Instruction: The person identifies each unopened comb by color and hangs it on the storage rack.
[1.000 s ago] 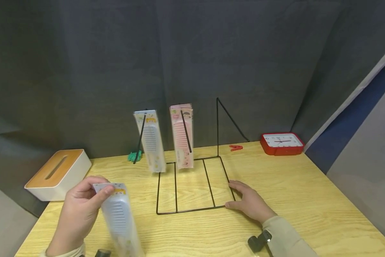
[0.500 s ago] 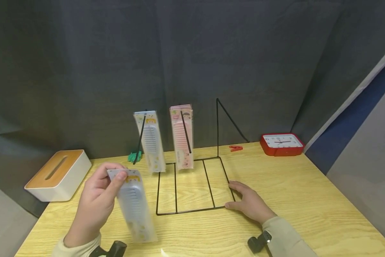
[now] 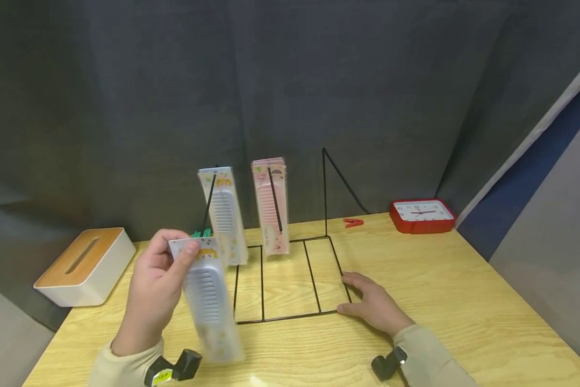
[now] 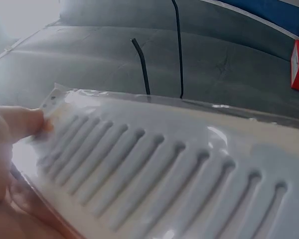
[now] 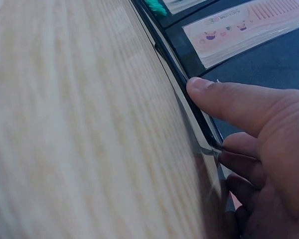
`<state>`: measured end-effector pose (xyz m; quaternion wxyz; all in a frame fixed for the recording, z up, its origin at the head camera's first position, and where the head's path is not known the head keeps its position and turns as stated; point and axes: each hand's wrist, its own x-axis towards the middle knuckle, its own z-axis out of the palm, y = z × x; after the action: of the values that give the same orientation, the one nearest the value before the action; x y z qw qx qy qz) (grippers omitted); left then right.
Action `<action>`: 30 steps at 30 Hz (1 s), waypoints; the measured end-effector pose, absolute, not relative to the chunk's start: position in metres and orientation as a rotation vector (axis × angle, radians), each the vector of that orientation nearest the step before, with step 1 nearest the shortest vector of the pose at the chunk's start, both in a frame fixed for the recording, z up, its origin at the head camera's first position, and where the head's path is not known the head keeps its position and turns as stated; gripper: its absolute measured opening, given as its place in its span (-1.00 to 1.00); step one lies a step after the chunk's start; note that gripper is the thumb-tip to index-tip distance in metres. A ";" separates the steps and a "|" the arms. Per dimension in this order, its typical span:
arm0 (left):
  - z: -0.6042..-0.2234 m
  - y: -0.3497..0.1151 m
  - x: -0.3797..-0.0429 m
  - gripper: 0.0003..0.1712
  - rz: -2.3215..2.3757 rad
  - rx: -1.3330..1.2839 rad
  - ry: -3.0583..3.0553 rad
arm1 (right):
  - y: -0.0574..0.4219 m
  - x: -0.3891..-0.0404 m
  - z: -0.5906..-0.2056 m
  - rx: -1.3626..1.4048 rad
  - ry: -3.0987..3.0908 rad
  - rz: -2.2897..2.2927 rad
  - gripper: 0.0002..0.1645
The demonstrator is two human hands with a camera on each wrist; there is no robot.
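Note:
My left hand (image 3: 156, 285) pinches the top corner of a packaged blue comb (image 3: 209, 301), thumb in front. The package hangs tilted before the wire rack; the left wrist view shows the comb's teeth (image 4: 164, 179) through clear plastic. My right hand (image 3: 374, 303) rests at the front right corner of the black wire rack (image 3: 290, 317), its thumb (image 5: 224, 97) touching the front bar and its fingers at the side bar. On the rack's left hook hang packaged blue combs (image 3: 226, 215), and on its middle hook packaged pink combs (image 3: 271, 209). The right hook (image 3: 345, 180) carries nothing.
A white tissue box (image 3: 88, 269) with a wooden lid stands at the left. Behind the left hook lies a green item (image 3: 200, 234), partly hidden. A red clip (image 3: 353, 222) and a red clock (image 3: 422, 216) sit at the back right, before a dark curtain (image 3: 290, 80).
My left hand has carried the packaged blue comb up and to the right, closer to the rack's left hook. The right hand has stayed at the rack's corner.

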<state>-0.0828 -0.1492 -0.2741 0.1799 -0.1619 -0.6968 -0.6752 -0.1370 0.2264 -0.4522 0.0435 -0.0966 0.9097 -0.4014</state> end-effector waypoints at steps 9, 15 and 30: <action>-0.277 -0.149 -0.086 -0.95 -1.914 -0.446 -1.974 | 0.225 -0.138 -0.452 -0.276 2.781 -1.217 -0.06; -0.277 -0.145 -0.082 -0.97 -1.902 -0.466 -1.980 | 0.225 -0.136 -0.451 -0.272 2.790 -1.206 -0.06; -0.279 -0.148 -0.082 -0.96 -1.856 -0.483 -2.036 | 0.227 -0.138 -0.451 -0.294 2.775 -1.199 -0.11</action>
<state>-0.0818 -0.1483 -0.2787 0.1712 -0.1702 -0.7171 -0.6538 -0.1377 0.2265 -0.4507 0.0521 -0.0967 0.9124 -0.3943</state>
